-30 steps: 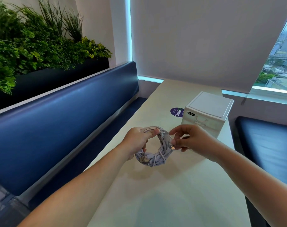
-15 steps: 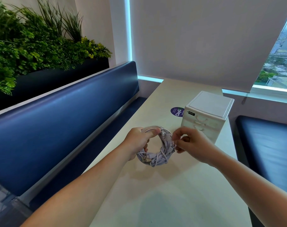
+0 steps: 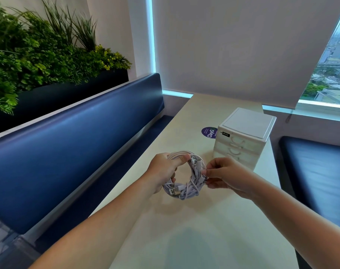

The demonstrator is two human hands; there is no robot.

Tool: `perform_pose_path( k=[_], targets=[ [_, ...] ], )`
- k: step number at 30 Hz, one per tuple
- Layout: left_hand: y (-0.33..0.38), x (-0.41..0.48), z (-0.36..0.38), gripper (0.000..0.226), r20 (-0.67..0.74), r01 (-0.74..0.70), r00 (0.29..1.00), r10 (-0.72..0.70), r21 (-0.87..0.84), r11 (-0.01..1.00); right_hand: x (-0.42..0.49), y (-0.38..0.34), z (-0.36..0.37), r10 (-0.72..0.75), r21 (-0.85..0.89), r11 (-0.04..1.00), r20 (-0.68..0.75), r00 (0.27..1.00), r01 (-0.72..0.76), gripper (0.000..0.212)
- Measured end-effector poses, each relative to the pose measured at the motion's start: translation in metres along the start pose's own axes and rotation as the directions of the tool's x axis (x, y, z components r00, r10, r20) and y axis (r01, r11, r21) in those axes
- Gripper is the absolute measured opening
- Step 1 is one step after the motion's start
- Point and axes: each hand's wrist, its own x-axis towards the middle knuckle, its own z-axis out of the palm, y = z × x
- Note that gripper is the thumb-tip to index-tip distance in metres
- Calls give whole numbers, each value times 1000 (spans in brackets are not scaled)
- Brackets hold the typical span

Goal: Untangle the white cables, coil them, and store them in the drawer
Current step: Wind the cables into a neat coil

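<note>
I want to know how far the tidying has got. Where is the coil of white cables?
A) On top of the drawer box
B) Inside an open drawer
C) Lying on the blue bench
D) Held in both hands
D: the left hand grips the cable coil and the right hand pinches its right side; the drawer box looks closed.

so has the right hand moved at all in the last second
Yes, slightly: the right hand has dropped toward the person, away from the drawer unit, its fingers pinching the cable coil.
</note>
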Motion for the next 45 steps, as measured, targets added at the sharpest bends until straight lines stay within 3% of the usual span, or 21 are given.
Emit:
perform_pose_path(
  k=[11,16,21,25,31,35,37,40,45],
  targets=[
    [1,0,0,30,-18,-4,1000,4,-2,1000,-4,8,-1,-39,36,999,80,996,36,21],
    [6,0,-1,29,-3,-8,1000,8,9,1000,1,11,-1,-44,22,999,25,999,43,16],
    [7,1,-4,32,14,8,1000,-9,12,1000,3,11,-6,-2,-11,1000,108,994,4,10],
    [6,1,-2,27,2,16,1000,-16,-18,1000,3,9,-1,-34,42,999,36,999,32,15],
    [6,-1,3,28,-32,-5,999,5,-2,1000,5,17,12,-156,-129,982,-132,979,140,16],
    [6,-1,0,28,-34,9,999,-9,3,1000,3,15,7,-113,60,991,-71,991,117,13],
    [7,-1,-2,30,-29,17,999,-17,-8,1000,2,12,3,-116,60,991,-27,993,117,10],
    [8,-2,-3,29,-4,43,999,-43,-59,997,4,13,-5,-116,12,993,-20,993,116,20],
    [7,-2,-2,37,-27,45,999,-46,-53,998,6,15,-11,-85,107,991,46,995,79,40]
  ],
)
